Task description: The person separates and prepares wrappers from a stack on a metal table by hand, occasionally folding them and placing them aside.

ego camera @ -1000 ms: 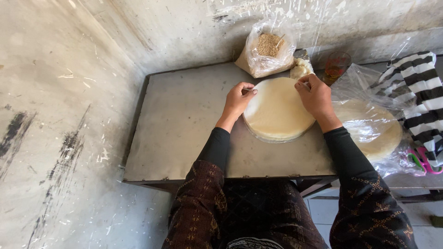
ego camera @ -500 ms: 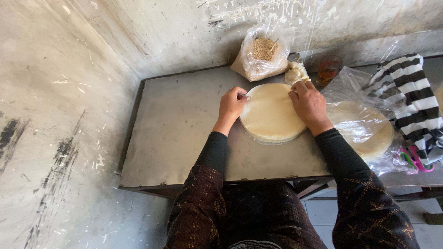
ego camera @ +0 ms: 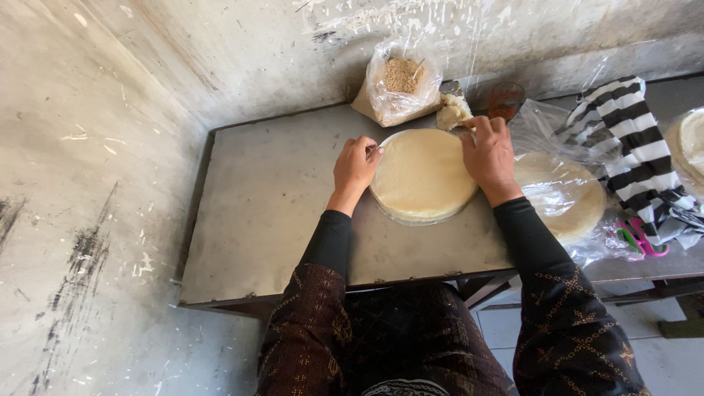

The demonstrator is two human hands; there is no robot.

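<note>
A stack of thin, round, pale wrappers (ego camera: 423,176) lies flat on a grey metal table (ego camera: 279,220), a little right of the table's middle and toward its far edge. The left hand (ego camera: 355,166) sits at the stack's left rim with the fingers curled in and the fingertips pinching at the edge of the top sheet; how much of the sheet is actually gripped is too small to tell. The right hand (ego camera: 489,153) rests palm down on the stack's right rim, fingers bent and close together, its fingertips at the far edge of the stack just beside a small lump of white dough (ego camera: 452,111). Whether it holds the sheet or only presses on it cannot be told. Behind the stack, against the wall, stands a clear plastic bag of brownish grain (ego camera: 400,86). To the right of the dough is a small glass with a reddish tint (ego camera: 506,99). Just right of the right hand, another round stack of wrappers in clear plastic (ego camera: 565,198) lies on the table, with a black-and-white striped cloth (ego camera: 631,139) beyond it and pink and green scissor handles (ego camera: 644,240) near the table's right front.
</note>
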